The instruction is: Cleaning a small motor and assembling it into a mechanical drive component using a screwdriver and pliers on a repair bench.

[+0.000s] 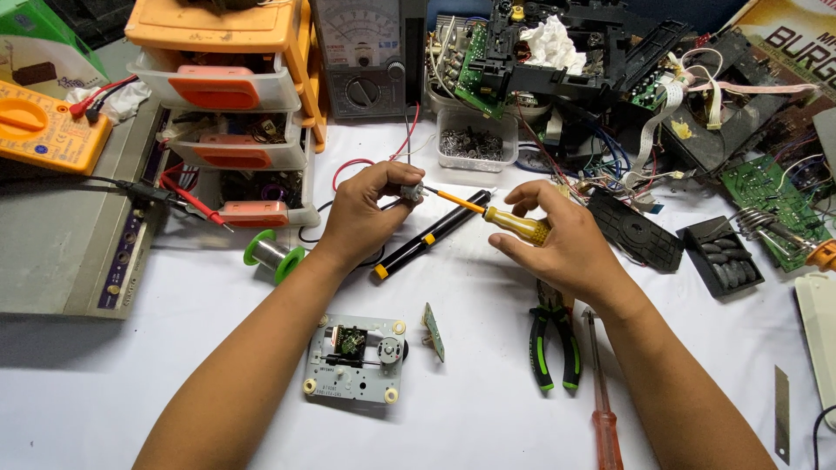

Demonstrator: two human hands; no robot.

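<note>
The left hand (361, 213) has its grip clenched on a small motor (411, 191), held above the bench (488, 409). The right hand (557, 239) grasps the yellow handle of a screwdriver (488, 213), its tip touching the motor. Under them lies a black pen-shaped tool (431, 235). Nearer the person sit a metal drive plate (357, 359), a small circuit board (434, 331), green-handled pliers (554, 344) and a red screwdriver (603, 409). A solder spool (273, 255) stands left of the left wrist.
</note>
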